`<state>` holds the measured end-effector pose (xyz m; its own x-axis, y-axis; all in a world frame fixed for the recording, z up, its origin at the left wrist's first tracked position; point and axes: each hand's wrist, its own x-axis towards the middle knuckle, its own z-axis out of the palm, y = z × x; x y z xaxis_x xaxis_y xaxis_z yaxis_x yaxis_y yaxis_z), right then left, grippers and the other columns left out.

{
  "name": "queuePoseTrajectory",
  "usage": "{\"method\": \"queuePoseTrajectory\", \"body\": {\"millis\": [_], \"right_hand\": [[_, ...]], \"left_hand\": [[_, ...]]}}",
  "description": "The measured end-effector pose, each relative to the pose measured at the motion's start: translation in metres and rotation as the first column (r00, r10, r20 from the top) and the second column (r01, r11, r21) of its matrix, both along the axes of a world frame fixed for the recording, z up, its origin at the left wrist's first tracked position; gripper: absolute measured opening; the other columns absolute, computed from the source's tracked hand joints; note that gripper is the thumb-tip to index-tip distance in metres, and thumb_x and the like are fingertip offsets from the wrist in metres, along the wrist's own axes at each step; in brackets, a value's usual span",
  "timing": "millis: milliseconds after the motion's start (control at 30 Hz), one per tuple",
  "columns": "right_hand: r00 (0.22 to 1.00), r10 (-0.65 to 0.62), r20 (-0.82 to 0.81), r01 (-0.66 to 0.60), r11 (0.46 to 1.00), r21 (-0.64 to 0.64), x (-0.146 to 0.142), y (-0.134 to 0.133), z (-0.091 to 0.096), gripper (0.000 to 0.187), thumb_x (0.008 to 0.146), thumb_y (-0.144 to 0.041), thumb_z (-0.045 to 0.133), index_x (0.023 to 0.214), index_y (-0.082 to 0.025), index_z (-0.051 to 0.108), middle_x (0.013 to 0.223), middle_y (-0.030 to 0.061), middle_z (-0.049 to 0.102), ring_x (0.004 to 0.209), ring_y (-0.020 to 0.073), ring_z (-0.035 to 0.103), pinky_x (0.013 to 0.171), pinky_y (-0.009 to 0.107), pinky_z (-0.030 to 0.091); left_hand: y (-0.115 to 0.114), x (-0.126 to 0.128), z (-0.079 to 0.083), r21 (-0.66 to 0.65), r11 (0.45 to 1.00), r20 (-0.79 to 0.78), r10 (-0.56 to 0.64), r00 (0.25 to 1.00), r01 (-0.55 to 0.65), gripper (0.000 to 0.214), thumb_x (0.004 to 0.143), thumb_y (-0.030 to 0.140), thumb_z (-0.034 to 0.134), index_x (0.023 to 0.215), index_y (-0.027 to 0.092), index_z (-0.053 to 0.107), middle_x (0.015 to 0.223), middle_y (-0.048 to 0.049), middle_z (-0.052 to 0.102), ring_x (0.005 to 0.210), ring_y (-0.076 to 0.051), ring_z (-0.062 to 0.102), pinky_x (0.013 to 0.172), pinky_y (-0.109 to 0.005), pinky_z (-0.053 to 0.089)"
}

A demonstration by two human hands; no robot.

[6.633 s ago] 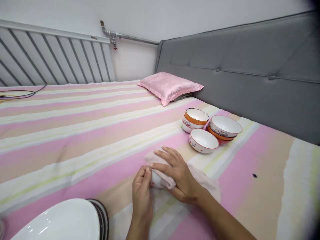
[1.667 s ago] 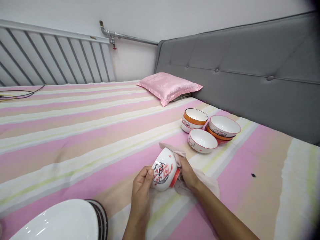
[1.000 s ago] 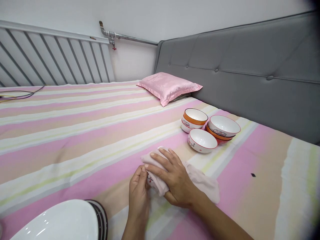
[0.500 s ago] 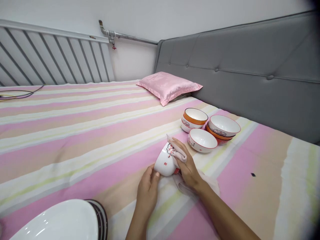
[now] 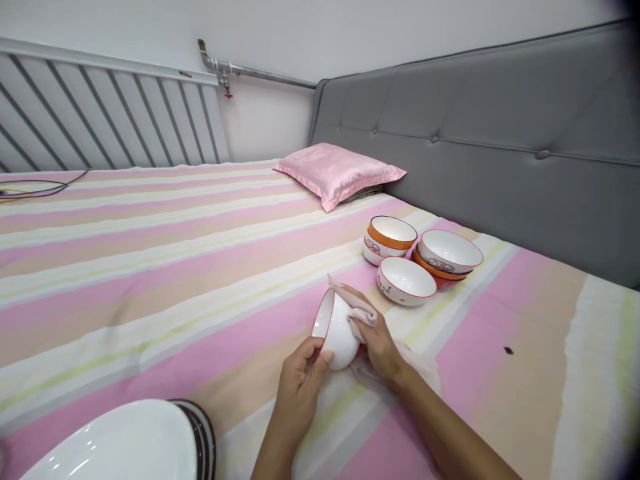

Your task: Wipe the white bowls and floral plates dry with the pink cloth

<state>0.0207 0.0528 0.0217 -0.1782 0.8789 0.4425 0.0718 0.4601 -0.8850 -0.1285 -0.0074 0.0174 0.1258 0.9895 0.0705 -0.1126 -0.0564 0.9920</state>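
A small white bowl with a red rim [image 5: 336, 330] is held on its side just above the striped bed, its mouth turned to the left. My left hand [image 5: 301, 380] grips it from below, fingers curled on its base. My right hand [image 5: 377, 340] presses a pale pink cloth [image 5: 356, 308] against the bowl's right side, and the rest of the cloth trails onto the sheet by my right wrist.
Several red-rimmed and orange bowls [image 5: 405, 280] sit in a cluster near the grey padded headboard [image 5: 480, 147]. A pink pillow [image 5: 340, 172] lies farther back. A stack of white plates [image 5: 130, 443] is at the bottom left. A cable [image 5: 30, 189] lies at far left.
The bowl has turned: its patterned outside faced me earlier, its mouth now faces left. My right hand went from covering it with the cloth to rubbing its right side.
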Motion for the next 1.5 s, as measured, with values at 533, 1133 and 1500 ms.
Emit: {"method": "queuePoseTrajectory", "body": {"millis": [533,1133,1500], "right_hand": [[0.67,-0.17,0.723,-0.23,0.878,0.42,-0.022,-0.033,0.023,0.065,0.07,-0.022,0.047,0.134,-0.024,0.04,0.145,0.0004,0.033,0.135,0.0301,0.02,0.109,0.055,0.013],[0.987,-0.151,0.046,0.155,0.983,-0.101,-0.003,0.001,-0.005,0.039,0.091,-0.041,0.039,0.121,-0.023,0.056,0.12,0.0046,0.06,0.114,0.0225,0.051,0.102,0.039,0.037],[0.985,-0.105,0.137,0.101,0.994,0.034,-0.005,-0.006,0.002,0.043,0.091,-0.035,0.038,0.131,-0.022,0.046,0.132,0.0068,0.05,0.123,0.0229,0.043,0.103,0.041,0.034]], "left_hand": [[-0.001,-0.003,0.006,-0.244,0.953,0.445,0.275,0.852,-0.18,0.02,0.077,0.034,0.064,0.09,0.018,0.064,0.075,0.0005,0.057,0.064,-0.009,0.047,0.059,-0.019,0.037],[-0.005,0.008,0.014,-0.142,0.982,0.15,0.146,0.978,-0.124,0.033,0.076,0.046,0.057,0.073,0.015,0.065,0.069,-0.0031,0.055,0.068,-0.016,0.046,0.064,-0.024,0.037],[-0.003,0.007,0.008,-0.159,0.98,0.145,0.147,0.978,-0.124,0.034,0.078,0.046,0.055,0.079,0.014,0.068,0.068,-0.0038,0.058,0.069,-0.018,0.048,0.066,-0.027,0.039]]}}
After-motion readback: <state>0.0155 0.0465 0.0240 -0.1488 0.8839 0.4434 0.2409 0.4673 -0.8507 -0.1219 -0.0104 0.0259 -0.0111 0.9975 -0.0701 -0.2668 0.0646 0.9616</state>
